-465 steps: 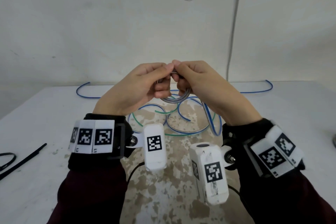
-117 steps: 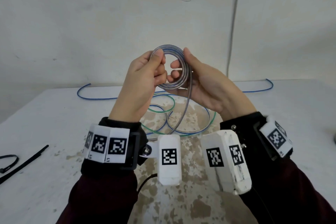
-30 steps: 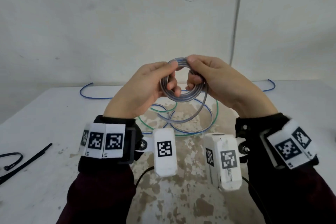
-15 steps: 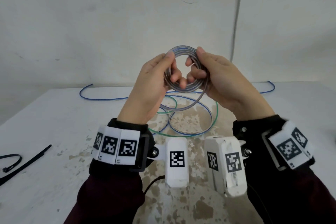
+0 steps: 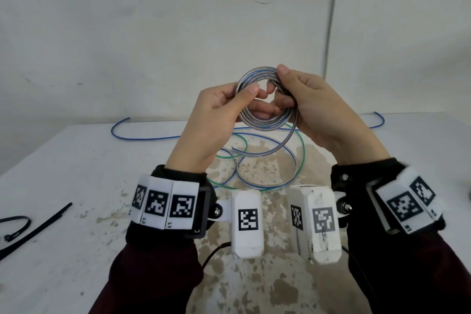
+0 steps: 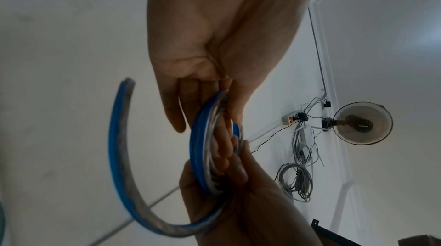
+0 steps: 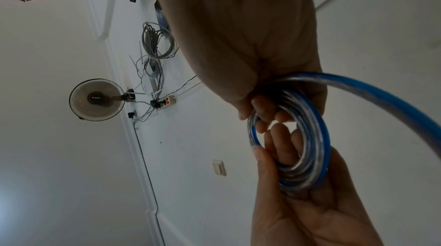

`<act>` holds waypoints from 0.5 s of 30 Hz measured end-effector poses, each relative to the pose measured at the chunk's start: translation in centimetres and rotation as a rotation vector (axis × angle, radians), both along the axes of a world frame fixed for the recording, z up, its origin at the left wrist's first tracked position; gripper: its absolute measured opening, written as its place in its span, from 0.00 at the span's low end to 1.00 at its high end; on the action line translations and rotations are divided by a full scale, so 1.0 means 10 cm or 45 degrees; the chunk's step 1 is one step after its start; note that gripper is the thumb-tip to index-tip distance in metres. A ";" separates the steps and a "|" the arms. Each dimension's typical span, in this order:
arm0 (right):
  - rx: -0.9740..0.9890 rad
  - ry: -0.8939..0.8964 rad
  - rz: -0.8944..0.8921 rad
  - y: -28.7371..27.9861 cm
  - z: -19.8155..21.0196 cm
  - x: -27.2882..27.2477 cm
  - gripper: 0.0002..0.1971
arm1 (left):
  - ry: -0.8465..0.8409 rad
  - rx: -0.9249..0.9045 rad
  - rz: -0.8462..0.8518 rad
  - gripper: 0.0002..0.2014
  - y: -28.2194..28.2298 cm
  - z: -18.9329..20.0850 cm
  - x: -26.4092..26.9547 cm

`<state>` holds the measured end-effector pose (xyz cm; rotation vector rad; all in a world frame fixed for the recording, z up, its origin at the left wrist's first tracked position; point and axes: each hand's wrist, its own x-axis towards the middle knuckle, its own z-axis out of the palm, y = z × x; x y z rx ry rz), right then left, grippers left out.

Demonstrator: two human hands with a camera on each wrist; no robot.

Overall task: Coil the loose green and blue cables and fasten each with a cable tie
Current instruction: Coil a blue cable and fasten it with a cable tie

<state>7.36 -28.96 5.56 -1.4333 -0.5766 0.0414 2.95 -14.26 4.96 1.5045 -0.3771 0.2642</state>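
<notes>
A small coil of blue-striped clear cable (image 5: pixel 265 123) is held up above the table between both hands. My left hand (image 5: pixel 251 95) pinches its left side, thumb on top. My right hand (image 5: pixel 288 84) grips the right side, thumb on the upper rim, fingers curled through the ring. A short free tail (image 5: pixel 277 148) curves down from the coil and ends in the air. The left wrist view shows the coil (image 6: pixel 203 146) and tail (image 6: pixel 119 155); the right wrist view shows the coil (image 7: pixel 312 146). A green cable (image 5: pixel 303 150) and blue loops (image 5: pixel 238 171) lie loose on the table below.
Black cable ties (image 5: pixel 35 228) lie at the left edge of the white table (image 5: pixel 76 173), one bent into a loop (image 5: pixel 17 224). A long blue cable (image 5: pixel 153 138) runs along the table's back edge by the wall.
The hands have turned the coil and taken in more cable. The tail is shorter and its free end now hangs clear of the loops on the table.
</notes>
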 end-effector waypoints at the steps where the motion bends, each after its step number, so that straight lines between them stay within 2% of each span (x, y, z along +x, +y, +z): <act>1: 0.002 -0.006 -0.005 0.00 0.00 0.00 0.20 | 0.011 -0.018 -0.001 0.10 -0.01 0.00 0.00; 7: 0.089 0.032 -0.014 -0.03 0.02 0.01 0.20 | 0.162 -0.187 -0.151 0.09 0.08 0.03 0.01; 10: 0.054 0.073 0.069 -0.05 0.03 0.00 0.19 | 0.162 -0.161 -0.215 0.12 0.10 0.04 -0.01; 15: 0.227 0.105 0.106 -0.02 0.07 -0.03 0.19 | 0.125 -0.403 -0.459 0.15 0.02 0.02 -0.02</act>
